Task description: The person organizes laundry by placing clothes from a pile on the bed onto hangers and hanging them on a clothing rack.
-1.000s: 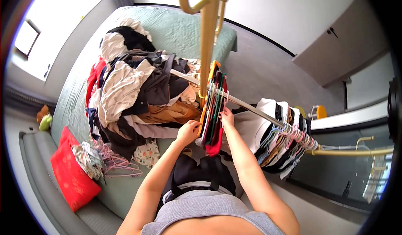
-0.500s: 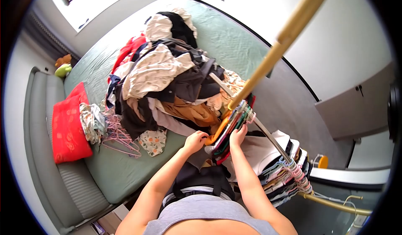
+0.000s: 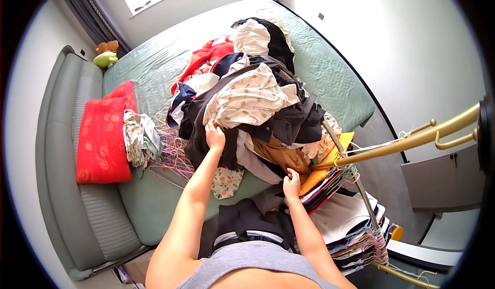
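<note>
On the bed, a big heap of clothes includes a cream patterned garment [image 3: 247, 99] lying on top. My left hand [image 3: 215, 136] has its fingers closed at that garment's lower left edge, above dark clothing. My right hand [image 3: 292, 182] is loosely curled, with nothing visible in it. It is in front of a brown garment [image 3: 281, 155] and left of the clothes hanging on the rack [image 3: 368, 201]. A yellow garment [image 3: 315, 180] hangs at the near end of that row. Below my left hand, a white cloth with orange fruit prints [image 3: 227, 182] lies at the bed's edge.
Pink hangers [image 3: 172, 157] are piled left of the heap, beside folded printed cloth [image 3: 140, 137] and a red pillow [image 3: 103, 142]. A gold rail [image 3: 412, 147] crosses on the right. More clothes on hangers [image 3: 356, 237] crowd the lower right.
My left hand has left the hanging clothes and moved up to the cream garment on the heap. My right hand has come off the hangers. The view has turned, shifting the bed right.
</note>
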`<state>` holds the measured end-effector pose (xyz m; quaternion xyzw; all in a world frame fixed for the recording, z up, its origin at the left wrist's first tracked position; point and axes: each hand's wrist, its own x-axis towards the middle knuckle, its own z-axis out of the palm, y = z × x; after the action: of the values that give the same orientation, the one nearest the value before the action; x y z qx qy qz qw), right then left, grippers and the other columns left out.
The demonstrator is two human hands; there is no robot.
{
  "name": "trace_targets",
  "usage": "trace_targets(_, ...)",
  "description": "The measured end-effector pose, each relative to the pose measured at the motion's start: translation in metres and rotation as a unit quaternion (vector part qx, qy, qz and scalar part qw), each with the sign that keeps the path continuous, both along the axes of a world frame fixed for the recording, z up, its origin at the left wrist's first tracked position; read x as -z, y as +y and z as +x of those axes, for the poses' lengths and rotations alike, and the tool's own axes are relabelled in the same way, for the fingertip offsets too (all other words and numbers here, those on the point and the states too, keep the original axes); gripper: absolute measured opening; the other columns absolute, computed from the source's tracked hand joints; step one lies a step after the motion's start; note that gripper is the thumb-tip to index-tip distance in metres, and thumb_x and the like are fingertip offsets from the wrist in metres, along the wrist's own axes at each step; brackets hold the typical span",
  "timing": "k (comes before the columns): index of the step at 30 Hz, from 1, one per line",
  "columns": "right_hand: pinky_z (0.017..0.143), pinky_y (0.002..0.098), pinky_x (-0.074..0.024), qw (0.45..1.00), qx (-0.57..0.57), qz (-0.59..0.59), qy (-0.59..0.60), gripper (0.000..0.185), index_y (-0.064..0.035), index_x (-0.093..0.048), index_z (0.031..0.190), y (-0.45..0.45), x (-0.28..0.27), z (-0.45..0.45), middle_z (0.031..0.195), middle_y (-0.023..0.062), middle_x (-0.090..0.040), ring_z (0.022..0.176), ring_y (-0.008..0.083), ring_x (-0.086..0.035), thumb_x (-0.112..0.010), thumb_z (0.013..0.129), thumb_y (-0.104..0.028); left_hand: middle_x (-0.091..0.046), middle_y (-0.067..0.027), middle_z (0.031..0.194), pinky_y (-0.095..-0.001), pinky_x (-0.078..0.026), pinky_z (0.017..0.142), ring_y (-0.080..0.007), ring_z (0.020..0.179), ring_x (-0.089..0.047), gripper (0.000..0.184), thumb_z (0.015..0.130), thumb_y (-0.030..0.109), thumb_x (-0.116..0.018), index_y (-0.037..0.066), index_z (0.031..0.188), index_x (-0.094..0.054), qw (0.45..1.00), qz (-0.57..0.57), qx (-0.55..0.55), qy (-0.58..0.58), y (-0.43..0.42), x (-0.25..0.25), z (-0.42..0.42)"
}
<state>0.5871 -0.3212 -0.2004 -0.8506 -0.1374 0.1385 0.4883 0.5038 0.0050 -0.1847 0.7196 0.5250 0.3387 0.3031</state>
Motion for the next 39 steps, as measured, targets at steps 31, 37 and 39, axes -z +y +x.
trace_targets(31, 0.059, 0.0158, -0.0327, 0.912, -0.062, 0.358, 0.192, 0.017, -0.0017, -0.062, 0.089, 0.066, -0.125, -0.044, 0.073, -0.0064, -0.05, 0.064, 0.0022, -0.042, -0.048, 0.081, 0.003, -0.05, -0.0005, 0.075, -0.0192, -0.035, 0.063, -0.0091, 0.072, -0.047, 0.019, 0.062, -0.016, -0.045, 0.0, 0.054, -0.052, 0.914, -0.16, 0.285, -0.242, -0.087, -0.135, -0.191)
trace_targets(37, 0.071, 0.0215, -0.0407, 0.889, -0.364, 0.162, 0.225, 0.017, -0.0024, -0.065, 0.091, 0.071, -0.106, -0.07, 0.079, 0.0001, -0.059, 0.076, 0.0078, -0.051, -0.052, 0.081, -0.008, -0.055, -0.0066, 0.096, -0.0372, -0.048, 0.068, -0.0282, 0.085, -0.053, 0.031, 0.065, -0.008, -0.055, 0.008, 0.09, -0.065, 0.958, 0.212, 0.046, 0.188, -0.127, -0.15, -0.243)
trace_targets(39, 0.068, 0.0235, -0.0427, 0.875, -0.441, 0.077, 0.187, 0.019, 0.0001, -0.064, 0.087, 0.075, -0.112, -0.095, 0.075, 0.0019, -0.061, 0.073, 0.0087, -0.053, -0.059, 0.082, -0.017, -0.052, -0.0071, 0.102, -0.0388, -0.048, 0.07, -0.0287, 0.089, -0.053, 0.039, 0.066, -0.006, -0.055, 0.009, 0.101, -0.061, 0.948, 0.194, -0.004, 0.251, -0.138, -0.149, -0.264)
